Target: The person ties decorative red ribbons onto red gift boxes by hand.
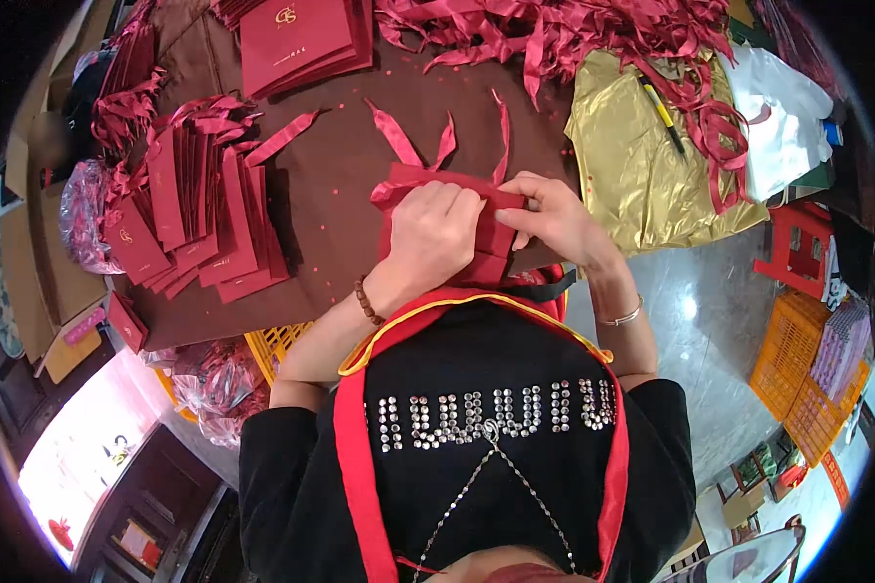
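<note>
A dark red paper gift bag (491, 255) lies at the table's near edge, close against my body. My left hand (433, 228), with a beaded bracelet at the wrist, is closed in a loose fist over its left part. The fingertips are partly hidden. On the other side, my right hand (549, 216) pinches the bag's upper right edge between thumb and fingers. Red ribbon ends (399, 136) stick out beyond the bag onto the brown table (340, 204). What lies under my left palm is hidden.
Finished-looking red bags (214, 209) with ribbons lie piled at the left. Another stack of red bags (301, 39) stands at the back. Loose red ribbons (554, 34) heap at the far side. Gold plastic sheet (612, 165) and a yellow-black pen (663, 117) lie right.
</note>
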The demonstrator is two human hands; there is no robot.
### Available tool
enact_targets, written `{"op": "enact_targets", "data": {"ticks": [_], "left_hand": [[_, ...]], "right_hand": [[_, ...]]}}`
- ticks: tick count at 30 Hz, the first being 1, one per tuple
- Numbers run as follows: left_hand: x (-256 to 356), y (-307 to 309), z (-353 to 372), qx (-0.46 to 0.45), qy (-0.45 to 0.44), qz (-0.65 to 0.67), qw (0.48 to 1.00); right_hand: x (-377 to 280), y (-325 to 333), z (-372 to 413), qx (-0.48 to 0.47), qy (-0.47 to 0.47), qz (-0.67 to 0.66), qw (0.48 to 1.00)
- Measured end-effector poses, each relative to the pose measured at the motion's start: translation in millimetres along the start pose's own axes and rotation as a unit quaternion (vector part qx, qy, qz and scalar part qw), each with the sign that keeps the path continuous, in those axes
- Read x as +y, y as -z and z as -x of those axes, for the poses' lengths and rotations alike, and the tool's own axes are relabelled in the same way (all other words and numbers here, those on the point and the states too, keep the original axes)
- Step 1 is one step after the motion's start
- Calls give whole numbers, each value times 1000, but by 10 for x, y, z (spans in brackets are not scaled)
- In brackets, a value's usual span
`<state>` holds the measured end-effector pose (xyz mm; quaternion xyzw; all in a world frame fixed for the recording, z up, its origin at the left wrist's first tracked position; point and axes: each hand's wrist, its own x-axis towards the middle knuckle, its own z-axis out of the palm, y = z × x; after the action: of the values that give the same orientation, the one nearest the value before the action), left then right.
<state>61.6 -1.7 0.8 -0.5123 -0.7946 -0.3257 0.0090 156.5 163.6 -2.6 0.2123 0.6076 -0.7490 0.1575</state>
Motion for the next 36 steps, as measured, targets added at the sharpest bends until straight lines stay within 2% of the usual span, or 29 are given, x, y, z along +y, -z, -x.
{"op": "enact_targets", "data": {"ticks": [2, 6, 8, 12, 16, 18, 20, 23, 26, 31, 33, 35, 36], "left_hand": [[8, 10, -1, -29, -28, -47, 998], [-12, 13, -12, -36, -20, -35, 999], [-46, -22, 24, -11, 24, 51, 998], [-44, -40, 57, 2, 73, 93, 993], [-3, -25, 21, 7, 49, 52, 997], [26, -7, -8, 7, 27, 24, 999], [53, 17, -23, -41, -12, -33, 999], [23, 51, -27, -60, -30, -41, 997], [-38, 58, 5, -42, -24, 2, 999], [-45, 170, -46, -71, -6, -17, 997], [-69, 191, -99, -68, -6, -25, 997], [-116, 248, -203, -34, 5, 83, 996], [-128, 322, -288, -32, 6, 82, 996]], "right_hand": [[28, -3, -3, -2, 14, -8, 1000], [2, 9, 20, -6, 15, -3, 1000], [-2, 4, 27, 1, 10, -8, 1000], [-4, 0, 15, 11, -11, 7, 1000], [13, -25, 7, 14, -1, 10, 1000], [49, -27, 5, 18, 41, 36, 998], [2, -66, 30, 16, 53, 35, 998], [-57, -95, 75, 14, 55, 37, 998], [-62, -74, 68, 20, 43, 46, 998], [-110, -135, 77, 18, 57, 51, 997], [-165, -154, 117, 32, 66, 96, 993], [-158, -169, 129, 41, 78, 136, 987], [-147, -179, 132, 53, 89, 174, 979]]}}
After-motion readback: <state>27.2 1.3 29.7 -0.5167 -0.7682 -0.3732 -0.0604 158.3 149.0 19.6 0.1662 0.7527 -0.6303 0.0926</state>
